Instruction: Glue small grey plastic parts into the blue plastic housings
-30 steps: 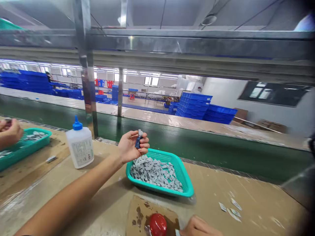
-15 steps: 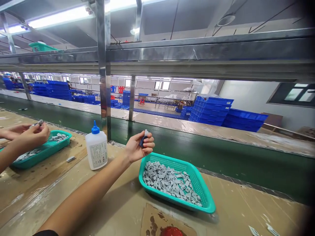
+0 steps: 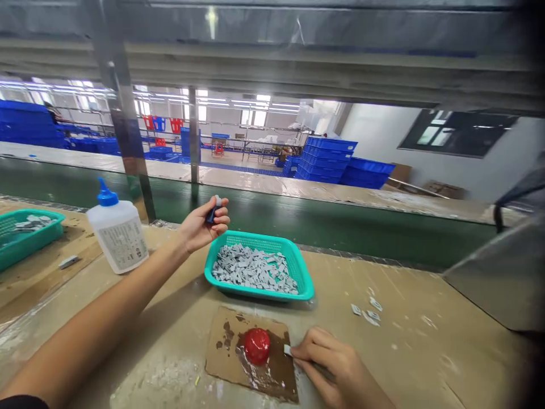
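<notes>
My left hand (image 3: 206, 224) is raised above the back left of a green basket (image 3: 304, 272), its fingers wrapped round a small dark blue piece (image 3: 212, 215) with a pale tip. Many small grey parts (image 3: 251, 268) fill the basket. Lower down, my right hand (image 3: 330, 360) pinches a small light grey part (image 3: 288, 350) at the right edge of a stained cardboard square (image 3: 227, 363). On that cardboard sits a glossy, wet-looking red round object (image 3: 257, 346).
A white bottle with a blue cap (image 3: 121, 236) stands left of my left forearm. Several loose grey parts (image 3: 370, 312) lie at the right. Another green basket (image 3: 55, 227) is at the far left, before the green belt (image 3: 332, 221).
The view has turned down and to the right. My right hand has come into view with a grey part. My left hand still holds the blue piece. The other person's hands have left the view.
</notes>
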Motion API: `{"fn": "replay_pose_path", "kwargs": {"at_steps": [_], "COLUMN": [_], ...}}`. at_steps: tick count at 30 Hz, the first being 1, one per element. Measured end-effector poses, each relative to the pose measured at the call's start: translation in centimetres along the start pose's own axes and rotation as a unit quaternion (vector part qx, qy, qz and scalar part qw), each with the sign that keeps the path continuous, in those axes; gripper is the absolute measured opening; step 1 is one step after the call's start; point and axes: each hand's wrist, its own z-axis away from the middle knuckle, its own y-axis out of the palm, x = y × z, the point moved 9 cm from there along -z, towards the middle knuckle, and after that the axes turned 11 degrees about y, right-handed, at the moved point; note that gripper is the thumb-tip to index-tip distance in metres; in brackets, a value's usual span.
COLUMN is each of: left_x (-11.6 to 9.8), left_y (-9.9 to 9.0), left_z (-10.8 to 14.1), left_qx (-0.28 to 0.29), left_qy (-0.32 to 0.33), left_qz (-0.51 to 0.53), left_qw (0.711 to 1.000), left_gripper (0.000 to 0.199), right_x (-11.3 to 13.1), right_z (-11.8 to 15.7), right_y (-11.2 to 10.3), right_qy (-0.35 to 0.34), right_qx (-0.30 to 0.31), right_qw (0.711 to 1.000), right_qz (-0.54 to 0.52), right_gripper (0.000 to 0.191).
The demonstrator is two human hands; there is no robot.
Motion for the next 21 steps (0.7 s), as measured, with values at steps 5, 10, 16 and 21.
{"fn": "replay_pose_path", "kwargs": {"at_steps": [5, 10, 16, 21], "left_x": [0.1, 1.4, 4.5, 7.1], "left_y": [-0.3, 0.3, 0.8, -0.4], "left_z": [0.0, 0.8, 1.2, 1.0], "left_qx": [-0.039, -0.030, -0.028, -0.082], "left_qy": [0.018, -0.008, -0.072, -0.153], "left_qz": [-0.097, -0.216, -0.188, -0.143], "left_qw": [0.994, 0.976, 0.979, 0.974], "left_gripper": [0.025, 0.042, 0.038, 0.030], "right_x": [0.0, 0.4, 1.8, 1.5], "right_z": [0.0, 0.0, -0.1, -0.4], "right_y": [-0.1, -0.9, -4.3, -3.7], "right_qy": [0.022, 0.032, 0.007, 0.001], "right_qx": [-0.017, -0.023, -0.071, -0.039], "right_qw": [0.999, 0.997, 0.990, 0.994], "right_qz": [-0.028, -0.063, -0.120, -0.104], "right_gripper": [0.022, 0.019, 0.016, 0.017]}}
